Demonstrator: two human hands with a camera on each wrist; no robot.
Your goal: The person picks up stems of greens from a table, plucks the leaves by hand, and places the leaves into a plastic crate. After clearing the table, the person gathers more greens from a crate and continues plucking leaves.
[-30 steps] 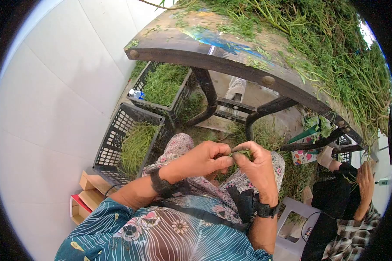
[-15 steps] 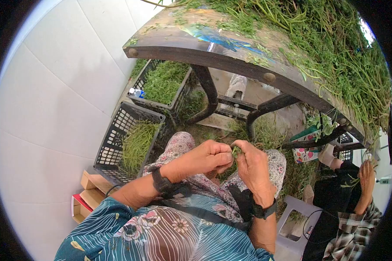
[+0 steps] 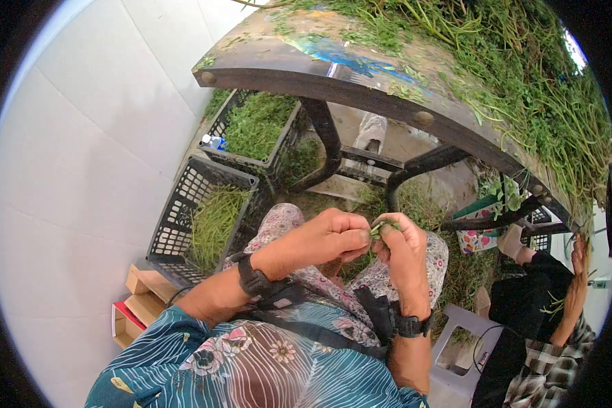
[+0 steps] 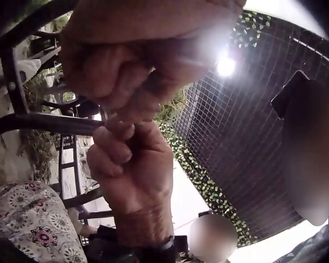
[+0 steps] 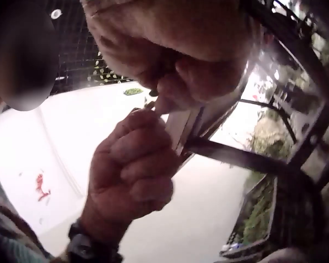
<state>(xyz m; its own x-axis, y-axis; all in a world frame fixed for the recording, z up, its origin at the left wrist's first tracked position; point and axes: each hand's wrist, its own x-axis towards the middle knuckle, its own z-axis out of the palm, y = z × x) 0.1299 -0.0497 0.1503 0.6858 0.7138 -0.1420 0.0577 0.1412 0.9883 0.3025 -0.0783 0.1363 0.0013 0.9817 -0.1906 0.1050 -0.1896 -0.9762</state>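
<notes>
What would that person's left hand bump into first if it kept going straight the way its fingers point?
Most likely the small green piece between the two hands, then the fingertips of the right hand. They look almost touching the left hand, though exact depth is unclear.

The right grip (image 3: 404, 250) partly hides the green sprig (image 3: 383, 228), and the heaped greens (image 3: 530, 88) run off the head view's top.

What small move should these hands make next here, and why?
Probably a gentle pull apart by the left hand and right hand, to snap the small green sprig: both hands' fingertips pinch close together around it, and it appears to bridge them.
</notes>
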